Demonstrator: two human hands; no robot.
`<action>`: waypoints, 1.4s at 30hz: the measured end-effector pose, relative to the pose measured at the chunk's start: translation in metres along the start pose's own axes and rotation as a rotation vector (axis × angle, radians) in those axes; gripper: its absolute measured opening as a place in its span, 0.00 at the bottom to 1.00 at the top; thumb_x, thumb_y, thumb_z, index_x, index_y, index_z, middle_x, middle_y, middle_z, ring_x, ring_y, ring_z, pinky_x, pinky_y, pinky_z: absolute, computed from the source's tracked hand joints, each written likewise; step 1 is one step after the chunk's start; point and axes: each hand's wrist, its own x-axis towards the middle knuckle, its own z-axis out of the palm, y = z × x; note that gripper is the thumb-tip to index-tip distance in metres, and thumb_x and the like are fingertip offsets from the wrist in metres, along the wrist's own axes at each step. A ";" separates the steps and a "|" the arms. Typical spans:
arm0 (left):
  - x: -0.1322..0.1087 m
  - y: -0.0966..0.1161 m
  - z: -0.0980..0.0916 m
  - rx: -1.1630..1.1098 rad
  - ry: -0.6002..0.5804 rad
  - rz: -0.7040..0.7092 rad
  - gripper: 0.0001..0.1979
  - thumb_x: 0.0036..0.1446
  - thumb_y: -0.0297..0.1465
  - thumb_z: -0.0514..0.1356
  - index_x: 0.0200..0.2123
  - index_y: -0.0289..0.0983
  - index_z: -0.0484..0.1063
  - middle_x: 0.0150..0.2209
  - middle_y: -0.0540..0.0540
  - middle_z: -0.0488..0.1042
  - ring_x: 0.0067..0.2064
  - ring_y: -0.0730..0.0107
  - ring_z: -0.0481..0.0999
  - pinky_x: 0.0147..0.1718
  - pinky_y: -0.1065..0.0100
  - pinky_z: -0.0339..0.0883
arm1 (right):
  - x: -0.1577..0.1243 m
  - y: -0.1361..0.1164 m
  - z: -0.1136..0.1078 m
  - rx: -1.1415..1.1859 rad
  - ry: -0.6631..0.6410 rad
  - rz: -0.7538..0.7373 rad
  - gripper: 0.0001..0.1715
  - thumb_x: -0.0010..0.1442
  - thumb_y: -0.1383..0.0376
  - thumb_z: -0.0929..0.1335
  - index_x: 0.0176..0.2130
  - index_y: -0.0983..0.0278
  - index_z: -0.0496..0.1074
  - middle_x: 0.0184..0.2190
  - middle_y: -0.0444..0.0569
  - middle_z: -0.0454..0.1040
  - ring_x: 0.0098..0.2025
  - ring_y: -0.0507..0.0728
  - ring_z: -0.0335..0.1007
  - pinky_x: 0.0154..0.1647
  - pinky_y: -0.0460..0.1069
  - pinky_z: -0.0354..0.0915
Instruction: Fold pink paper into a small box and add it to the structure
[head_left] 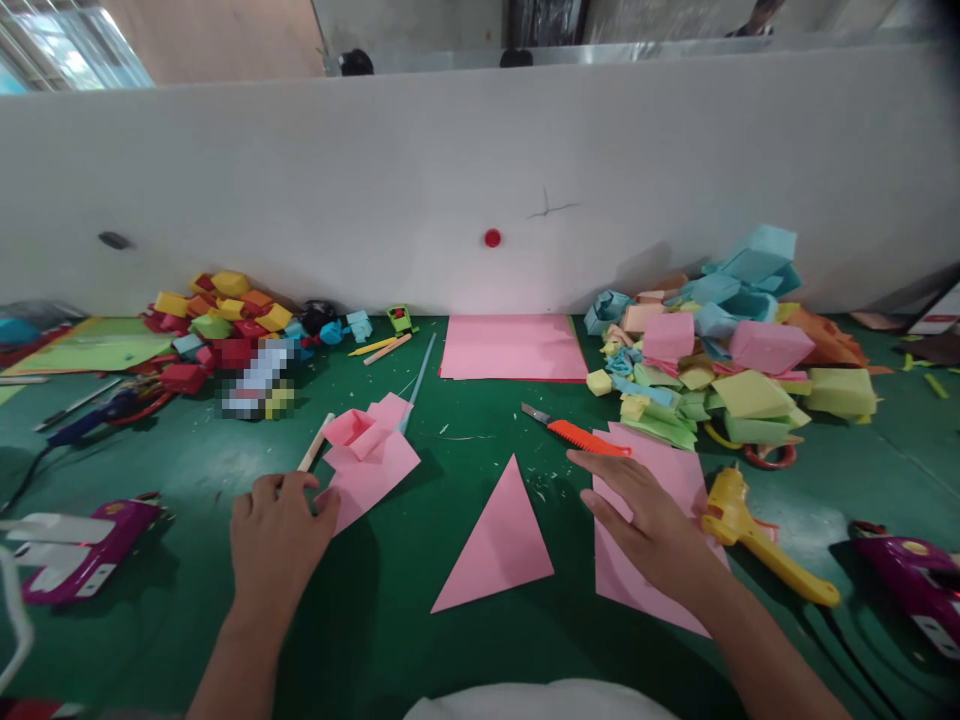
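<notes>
My left hand rests on the green mat with its fingers curled, touching the corner of a partly folded pink paper; a wooden stick lies just beyond its fingers. Nothing I can name shows inside the fingers. My right hand lies flat with fingers stretched out on a pink sheet. Between the hands sits a pink paper triangle. An orange utility knife lies just beyond my right fingertips.
A stack of pink sheets lies by the white partition. Piles of folded coloured paper sit at the back left and the right. A yellow glue gun, purple tools and scissors lie around.
</notes>
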 end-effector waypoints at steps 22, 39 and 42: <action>-0.004 0.011 0.002 -0.335 -0.092 0.300 0.20 0.59 0.42 0.60 0.51 0.41 0.73 0.70 0.39 0.49 0.70 0.39 0.53 0.61 0.42 0.62 | -0.003 0.003 0.024 0.052 -0.160 -0.105 0.21 0.73 0.57 0.61 0.61 0.51 0.69 0.62 0.49 0.71 0.64 0.63 0.65 0.63 0.67 0.64; 0.006 0.012 0.017 -0.417 0.043 0.252 0.20 0.58 0.44 0.61 0.50 0.41 0.72 0.65 0.39 0.57 0.62 0.44 0.67 0.47 0.51 0.78 | 0.002 0.015 0.029 0.164 -0.169 -0.002 0.19 0.72 0.55 0.61 0.58 0.50 0.72 0.60 0.47 0.72 0.63 0.62 0.65 0.64 0.65 0.63; 0.009 0.016 0.018 -0.389 0.147 0.232 0.19 0.58 0.40 0.62 0.50 0.39 0.71 0.65 0.36 0.56 0.63 0.42 0.65 0.49 0.48 0.77 | 0.003 0.015 0.030 0.178 -0.163 -0.010 0.20 0.72 0.56 0.61 0.58 0.50 0.73 0.59 0.49 0.73 0.62 0.62 0.66 0.63 0.65 0.64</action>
